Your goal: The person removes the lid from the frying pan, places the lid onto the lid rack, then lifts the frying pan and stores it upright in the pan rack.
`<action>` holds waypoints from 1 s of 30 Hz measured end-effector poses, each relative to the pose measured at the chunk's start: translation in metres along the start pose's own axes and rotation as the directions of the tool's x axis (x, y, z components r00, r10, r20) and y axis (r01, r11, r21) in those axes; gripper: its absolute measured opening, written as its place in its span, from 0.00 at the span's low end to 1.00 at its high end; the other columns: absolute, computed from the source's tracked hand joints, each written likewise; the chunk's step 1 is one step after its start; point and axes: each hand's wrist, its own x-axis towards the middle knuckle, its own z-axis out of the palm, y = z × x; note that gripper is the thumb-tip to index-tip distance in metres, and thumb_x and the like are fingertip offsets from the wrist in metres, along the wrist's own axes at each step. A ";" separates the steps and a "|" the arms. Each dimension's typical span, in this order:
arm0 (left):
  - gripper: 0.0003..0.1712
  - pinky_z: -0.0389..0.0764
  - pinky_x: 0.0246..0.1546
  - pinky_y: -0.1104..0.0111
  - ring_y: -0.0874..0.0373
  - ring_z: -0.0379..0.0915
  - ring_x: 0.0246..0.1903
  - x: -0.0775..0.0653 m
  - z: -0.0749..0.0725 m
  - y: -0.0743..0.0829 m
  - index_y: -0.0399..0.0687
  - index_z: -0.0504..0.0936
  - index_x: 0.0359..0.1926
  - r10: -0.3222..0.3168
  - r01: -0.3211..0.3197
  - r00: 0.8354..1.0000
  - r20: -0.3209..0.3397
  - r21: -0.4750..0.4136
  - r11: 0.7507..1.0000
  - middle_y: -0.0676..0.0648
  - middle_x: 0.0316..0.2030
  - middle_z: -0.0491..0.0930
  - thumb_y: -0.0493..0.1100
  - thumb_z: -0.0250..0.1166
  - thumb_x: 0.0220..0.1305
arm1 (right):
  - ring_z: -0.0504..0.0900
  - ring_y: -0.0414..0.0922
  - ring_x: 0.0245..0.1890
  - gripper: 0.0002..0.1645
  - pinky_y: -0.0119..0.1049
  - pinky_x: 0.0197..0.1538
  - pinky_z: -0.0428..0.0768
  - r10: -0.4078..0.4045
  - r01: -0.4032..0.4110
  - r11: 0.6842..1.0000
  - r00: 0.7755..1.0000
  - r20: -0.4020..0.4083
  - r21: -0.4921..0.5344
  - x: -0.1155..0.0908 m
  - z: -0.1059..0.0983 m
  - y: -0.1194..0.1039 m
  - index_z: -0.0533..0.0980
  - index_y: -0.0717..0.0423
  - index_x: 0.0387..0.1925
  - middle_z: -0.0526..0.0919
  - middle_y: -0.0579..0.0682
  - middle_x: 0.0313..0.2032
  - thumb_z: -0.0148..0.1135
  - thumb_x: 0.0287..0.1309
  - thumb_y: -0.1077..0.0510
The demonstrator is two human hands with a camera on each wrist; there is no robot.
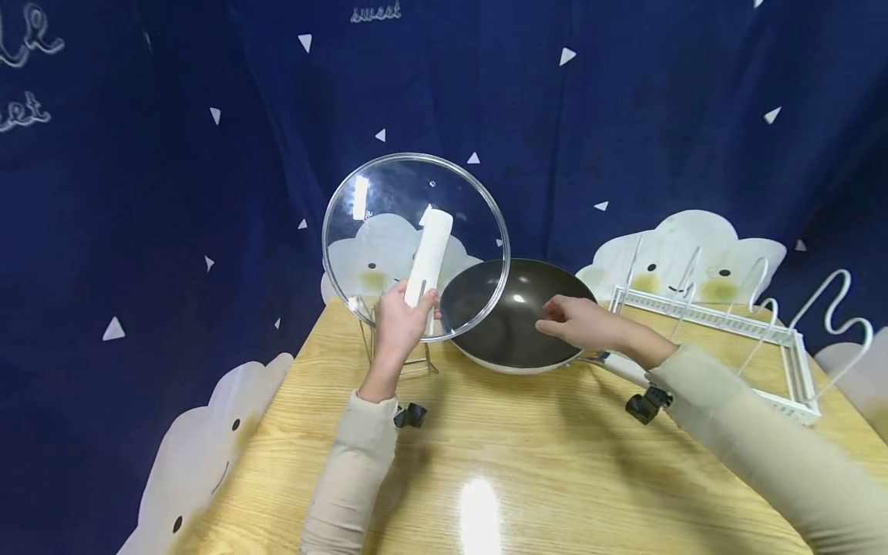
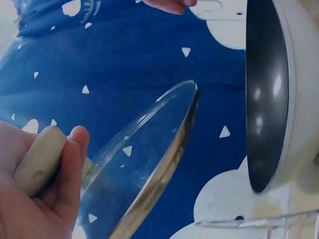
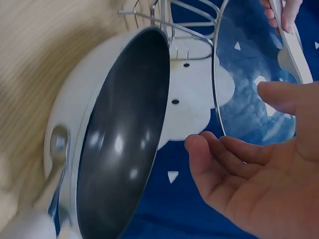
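A round glass lid [image 1: 388, 231] with a long white handle [image 1: 432, 245] is raised and tilted, its handle gripped by my left hand [image 1: 401, 322]. In the left wrist view, the fingers of that hand [image 2: 47, 184] curl round the pale handle. A wok [image 1: 516, 316], dark inside and white outside, stands on the table with its handle [image 1: 624, 368] toward the right. Above the wok's right side hovers my right hand [image 1: 583, 320], holding nothing. The right wrist view shows its fingers [image 3: 199, 154] loosely bent, apart from both wok and lid.
A wire rack [image 1: 416, 362] stands left of the wok, partly behind the lid. On the right is a white rack [image 1: 798, 362] with tall curved wires. The wooden table [image 1: 541, 462] ends against a dark blue curtain [image 1: 208, 154] with cloud shapes.
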 end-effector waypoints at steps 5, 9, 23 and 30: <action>0.12 0.80 0.18 0.67 0.55 0.80 0.19 0.000 -0.010 0.002 0.35 0.79 0.38 0.007 -0.005 0.999 -0.042 0.057 0.998 0.42 0.26 0.82 0.40 0.66 0.58 | 0.77 0.55 0.48 0.26 0.49 0.51 0.74 0.001 -0.001 1.000 1.000 0.007 0.031 0.014 0.015 -0.008 0.69 0.71 0.53 0.78 0.61 0.47 0.54 0.66 0.51; 0.13 0.79 0.16 0.65 0.53 0.81 0.20 0.000 -0.016 0.004 0.34 0.78 0.40 0.002 0.003 0.997 -0.081 0.055 0.998 0.41 0.28 0.82 0.40 0.67 0.58 | 0.77 0.54 0.48 0.26 0.47 0.52 0.74 -0.022 0.023 0.998 1.000 -0.013 0.058 0.028 0.027 -0.018 0.70 0.71 0.53 0.79 0.60 0.46 0.55 0.65 0.51; 0.10 0.76 0.15 0.67 0.56 0.81 0.19 -0.004 -0.034 0.007 0.39 0.81 0.36 0.075 -0.024 0.967 -0.243 0.204 0.979 0.45 0.25 0.83 0.43 0.67 0.58 | 0.82 0.44 0.35 0.23 0.39 0.43 0.79 -0.017 0.034 0.979 0.996 -0.087 0.201 0.068 0.070 -0.038 0.72 0.69 0.53 0.81 0.58 0.45 0.56 0.65 0.54; 0.10 0.75 0.19 0.65 0.55 0.80 0.20 0.000 -0.042 0.008 0.41 0.81 0.34 0.106 -0.030 0.946 -0.306 0.243 0.969 0.46 0.22 0.83 0.44 0.67 0.58 | 0.83 0.43 0.35 0.21 0.37 0.41 0.80 0.013 0.025 0.965 0.989 -0.144 0.259 0.089 0.084 -0.041 0.73 0.67 0.54 0.81 0.57 0.47 0.54 0.66 0.56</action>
